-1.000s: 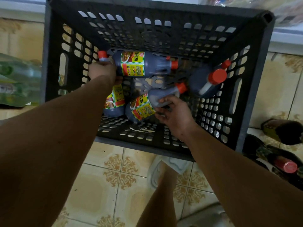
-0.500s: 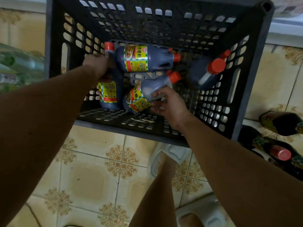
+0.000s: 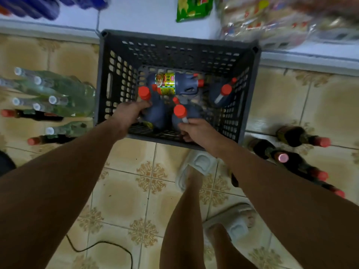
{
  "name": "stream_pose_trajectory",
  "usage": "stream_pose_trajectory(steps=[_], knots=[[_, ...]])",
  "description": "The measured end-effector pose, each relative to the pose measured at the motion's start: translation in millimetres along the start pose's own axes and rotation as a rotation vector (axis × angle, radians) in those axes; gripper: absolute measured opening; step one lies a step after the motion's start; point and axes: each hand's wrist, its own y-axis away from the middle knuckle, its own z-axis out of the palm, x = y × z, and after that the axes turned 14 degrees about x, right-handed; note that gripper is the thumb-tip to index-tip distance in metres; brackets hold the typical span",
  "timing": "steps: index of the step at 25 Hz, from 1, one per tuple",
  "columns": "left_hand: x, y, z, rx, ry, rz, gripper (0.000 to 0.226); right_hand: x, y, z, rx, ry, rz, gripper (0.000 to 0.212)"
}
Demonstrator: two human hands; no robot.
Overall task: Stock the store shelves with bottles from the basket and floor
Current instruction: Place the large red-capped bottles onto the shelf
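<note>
Gripping one dark red-capped bottle each, both hands are down inside the grey basket (image 3: 250, 90). The left hand (image 3: 130, 113) curls round the shoulder of the left bottle (image 3: 155, 113); the right hand (image 3: 196, 129) pinches the right bottle (image 3: 186, 117) just under its cap, at the neck. Both bottles stand roughly upright against the basket's near wall.

Lifting by the neck looks the weaker hold; I judge that bottle could swing and knock its neighbour or slip if the plastic is slick. The two held bottles sit almost touching, so raising them together might jam them against each other or catch the near rim.

Just beyond the hands a labelled bottle (image 3: 174, 84) lies on its side, and another bottle (image 3: 223, 94) leans toward the far right corner; either could roll once its neighbours leave.

Left of the left arm stand clear bottles (image 3: 52, 94) and dark ones; more dark bottles (image 3: 281, 152) crowd the floor beside the right arm, easily toppled by a careless elbow or foot. A cable (image 3: 101, 245) trails near the feet. The shelf edge (image 3: 58, 28) lies beyond the basket.
</note>
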Motion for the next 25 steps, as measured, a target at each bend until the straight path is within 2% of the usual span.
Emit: stream_pose_trajectory(steps=[3, 12, 15, 18, 21, 25], knots=[[35, 46, -6, -0.067, -0.005, 0.120, 0.012, -33, 48, -44, -0.022, -0.009, -0.018, 0.007], [154, 146, -17, -0.249, -0.008, 0.404, 0.010, -103, 160, -139, 0.013, -0.224, -0.123, 0.013], [196, 169, -9, -0.308, 0.012, 0.468, 0.015, -126, 186, -169, 0.045, -0.250, -0.174, 0.024], [238, 198, -9, -0.361, 0.028, 0.523, 0.015, -153, 215, -201, 0.081, -0.251, -0.268, 0.024], [283, 233, -12, -0.396, 0.016, 0.626, 0.016, -185, 245, -233, 0.158, -0.224, -0.377, 0.020], [343, 277, -15, -0.486, 0.125, 0.746, 0.020, -224, 276, -269, 0.385, -0.117, -0.577, 0.012]])
